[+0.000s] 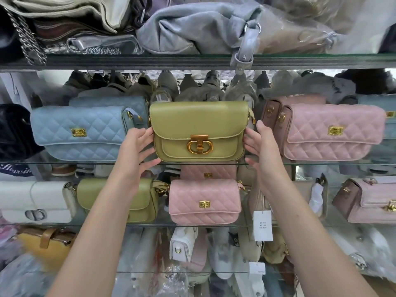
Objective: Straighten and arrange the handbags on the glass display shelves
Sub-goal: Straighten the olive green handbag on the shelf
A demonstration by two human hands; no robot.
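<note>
On the glass shelf (310, 163) — between a blue bag (79, 133) and a pink bag (334, 131) — stands a green handbag (192, 123). The left hand (137, 151) and right hand (260, 146) grip its ends.

Hang tag (263, 225) print too small to read, black bag (11, 130) cut by left edge, bottom-shelf wrapped goods (150, 264) blurred.
</note>
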